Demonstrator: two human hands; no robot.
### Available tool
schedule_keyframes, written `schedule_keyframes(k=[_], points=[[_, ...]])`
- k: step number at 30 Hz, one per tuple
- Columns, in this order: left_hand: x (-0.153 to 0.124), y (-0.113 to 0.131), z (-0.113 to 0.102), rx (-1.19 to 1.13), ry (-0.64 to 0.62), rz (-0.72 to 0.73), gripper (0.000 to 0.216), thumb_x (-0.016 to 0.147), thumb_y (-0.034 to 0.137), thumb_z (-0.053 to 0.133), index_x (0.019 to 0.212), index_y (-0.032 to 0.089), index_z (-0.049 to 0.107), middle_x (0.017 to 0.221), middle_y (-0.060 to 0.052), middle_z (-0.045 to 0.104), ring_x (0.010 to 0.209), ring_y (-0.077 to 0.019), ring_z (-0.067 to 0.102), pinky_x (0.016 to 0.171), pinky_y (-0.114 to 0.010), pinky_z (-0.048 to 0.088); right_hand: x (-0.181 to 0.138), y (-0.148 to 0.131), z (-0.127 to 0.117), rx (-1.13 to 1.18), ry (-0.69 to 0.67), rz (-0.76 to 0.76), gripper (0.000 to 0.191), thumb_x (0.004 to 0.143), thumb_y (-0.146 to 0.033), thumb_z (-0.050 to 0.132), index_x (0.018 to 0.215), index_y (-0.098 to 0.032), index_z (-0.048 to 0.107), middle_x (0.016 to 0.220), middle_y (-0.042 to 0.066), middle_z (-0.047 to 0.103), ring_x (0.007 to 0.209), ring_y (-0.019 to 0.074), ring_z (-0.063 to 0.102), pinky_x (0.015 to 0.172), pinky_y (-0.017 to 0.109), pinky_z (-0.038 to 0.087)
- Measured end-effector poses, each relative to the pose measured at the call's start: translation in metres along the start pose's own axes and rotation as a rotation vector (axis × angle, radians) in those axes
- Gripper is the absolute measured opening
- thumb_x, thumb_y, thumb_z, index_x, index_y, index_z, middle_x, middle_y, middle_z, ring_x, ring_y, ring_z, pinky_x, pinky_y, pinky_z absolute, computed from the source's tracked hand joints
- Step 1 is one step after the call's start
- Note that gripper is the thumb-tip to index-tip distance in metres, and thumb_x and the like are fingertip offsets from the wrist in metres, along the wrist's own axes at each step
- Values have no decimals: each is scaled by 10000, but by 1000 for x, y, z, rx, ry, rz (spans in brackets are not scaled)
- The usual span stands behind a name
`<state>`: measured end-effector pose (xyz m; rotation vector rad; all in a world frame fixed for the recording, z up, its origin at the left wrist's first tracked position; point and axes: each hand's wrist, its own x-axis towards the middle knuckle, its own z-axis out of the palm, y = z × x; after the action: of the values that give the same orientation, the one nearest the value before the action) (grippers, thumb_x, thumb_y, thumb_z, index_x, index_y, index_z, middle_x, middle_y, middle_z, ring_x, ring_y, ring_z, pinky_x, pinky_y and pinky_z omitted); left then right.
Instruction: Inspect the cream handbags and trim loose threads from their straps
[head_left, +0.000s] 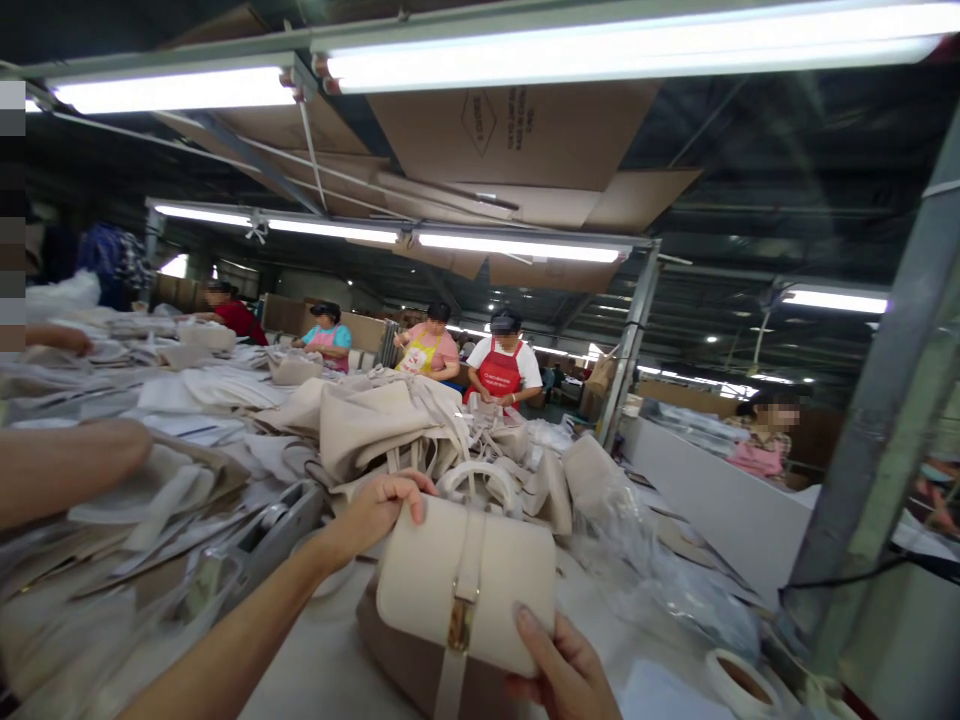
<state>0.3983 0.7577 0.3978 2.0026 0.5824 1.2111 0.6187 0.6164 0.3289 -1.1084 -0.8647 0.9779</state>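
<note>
A cream handbag [420, 560] with a front flap, a top handle [480, 478], a centre strap and a gold-coloured clasp [460, 625] is between my two hands. My left hand [386, 505] grips the flap's upper left corner, its fingers bent over the top edge. At the lower right, my right hand [566, 665] holds the bag with the thumb on the flap and the fingers behind it. The bag's lower body looks darker beneath the flap. Just behind it lies a heap of beige bags [375, 425] and straps.
Clear plastic wrapping [667, 570] and a tape roll [742, 685] lie to the right. A grey metal tape dispenser [270, 530] stands left among papers. Another person's arm [67, 470] reaches in from the left. Several people work beyond the table; a metal post [870, 400] rises at right.
</note>
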Motion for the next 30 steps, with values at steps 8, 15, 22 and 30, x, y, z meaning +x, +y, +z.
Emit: schedule_keyframes(k=[8, 15, 22, 30], points=[[-29, 22, 0, 323, 139, 168, 352, 767, 10, 468, 886, 192, 744, 1190, -96, 637, 1176, -251, 538, 1063, -451, 405, -7, -5, 21, 504, -113, 176, 521, 594, -379, 917, 1015, -141, 727, 874, 130, 808, 782, 307, 772, 688, 402, 631], [-99, 36, 35, 674, 149, 589, 280, 929, 46, 487, 1148, 145, 631, 1058, -116, 633, 957, -185, 589, 829, -290, 511, -18, -15, 35, 479, -54, 194, 860, 570, -327, 936, 1320, -134, 560, 914, 142, 808, 861, 358, 770, 718, 437, 638], [-95, 35, 44, 795, 128, 762, 197, 988, 104, 460, 1049, 117, 647, 873, -80, 672, 767, -164, 580, 682, -286, 503, -31, -19, 34, 472, -52, 274, 960, 559, -327, 935, 1379, -132, 474, 839, 142, 807, 788, 372, 771, 672, 465, 630], [-94, 40, 44, 854, 0, 858, 265, 1006, 107, 371, 958, 96, 631, 835, -93, 682, 729, -177, 566, 682, -323, 513, -36, -18, 33, 423, -51, 312, 967, 581, -390, 914, 1401, -133, 469, 817, 124, 806, 758, 354, 772, 693, 466, 625]])
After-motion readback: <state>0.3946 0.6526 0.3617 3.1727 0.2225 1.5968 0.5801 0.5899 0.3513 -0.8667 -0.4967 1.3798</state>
